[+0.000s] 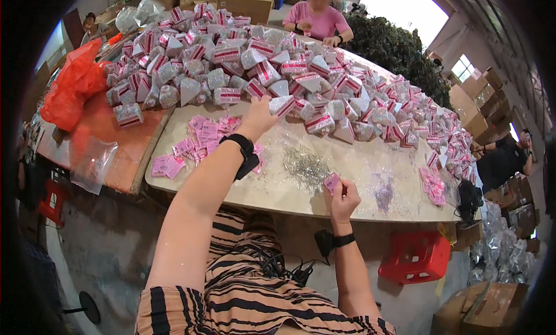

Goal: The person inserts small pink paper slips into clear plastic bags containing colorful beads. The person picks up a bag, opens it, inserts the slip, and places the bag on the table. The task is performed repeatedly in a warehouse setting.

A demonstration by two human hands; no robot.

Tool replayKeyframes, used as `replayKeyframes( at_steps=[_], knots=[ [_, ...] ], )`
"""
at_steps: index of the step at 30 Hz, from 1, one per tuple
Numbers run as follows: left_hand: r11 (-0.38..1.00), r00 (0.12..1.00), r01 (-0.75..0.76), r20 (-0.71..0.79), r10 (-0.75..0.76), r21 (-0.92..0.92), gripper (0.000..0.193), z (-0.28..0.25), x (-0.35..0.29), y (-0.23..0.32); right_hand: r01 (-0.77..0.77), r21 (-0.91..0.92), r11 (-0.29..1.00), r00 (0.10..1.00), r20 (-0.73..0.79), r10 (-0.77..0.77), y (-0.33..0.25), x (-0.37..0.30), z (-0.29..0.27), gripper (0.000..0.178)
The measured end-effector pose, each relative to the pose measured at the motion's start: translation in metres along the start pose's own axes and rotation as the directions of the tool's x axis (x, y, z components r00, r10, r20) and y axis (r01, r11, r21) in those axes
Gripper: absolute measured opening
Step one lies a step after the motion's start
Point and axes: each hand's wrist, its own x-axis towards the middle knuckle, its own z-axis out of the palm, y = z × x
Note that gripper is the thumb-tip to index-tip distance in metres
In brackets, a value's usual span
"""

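From my remote seat, head view: clear packets (226,95) heaped along the far side of the counter (249,195), each wrapped around pale, speckled stuff I cannot identify; many are wedge-shaped. Orange-red plastic bag (75,86) at the pile's left end, contents hidden from me. Flat clear bag (97,161) over the edge of the orange surface (124,149) at left. Open cardboard box (483,309) low at right, inside not readable. Counts: packets too many to tally; one pink card (331,181) in hand, two groups of loose pink cards, one left (205,137) and one right (432,187); one scatter of silvery strips (306,167) near centre, one smaller purplish scatter (383,193); two red stools (414,257). Labels: packets banded pink and white, cards pink with small print I can't make out. Right hand (344,203): thumb and fingers pinch the single card above the counter's near edge. Left hand (259,117): fingers against a white-topped packet (282,106) at the pile's front; whether they close around it, I cannot tell.
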Motion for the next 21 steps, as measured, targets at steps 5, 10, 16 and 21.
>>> replayKeyframes(
  at_steps=[5, 10, 16, 21],
  knots=[
    [1.0, 0.999, -0.019, 0.044, 0.019, 0.013, 0.054, -0.003, -0.006, -0.006, 0.201, -0.191, 0.961, 0.977, 0.109, -0.183, -0.004, 0.0, -0.003, 0.006],
    [0.999, 0.999, -0.009, 0.033, 0.01, -0.053, 0.045, -0.015, -0.005, -0.009, 0.349, -0.188, 0.918, 0.934, 0.152, -0.324, -0.014, 0.003, 0.003, 0.009],
    [0.997, 0.998, -0.07, 0.001, 0.07, -0.03, 0.045, -0.021, -0.014, -0.011, 0.395, -0.193, 0.898, 0.913, 0.185, -0.363, -0.012, 0.0, 0.003, 0.008],
    [0.994, 0.996, -0.079, 0.023, 0.081, -0.073, 0.038, -0.028, -0.021, -0.017, 0.393, -0.204, 0.897, 0.913, 0.2, -0.355, -0.008, 0.001, 0.001, 0.008]
  ],
)
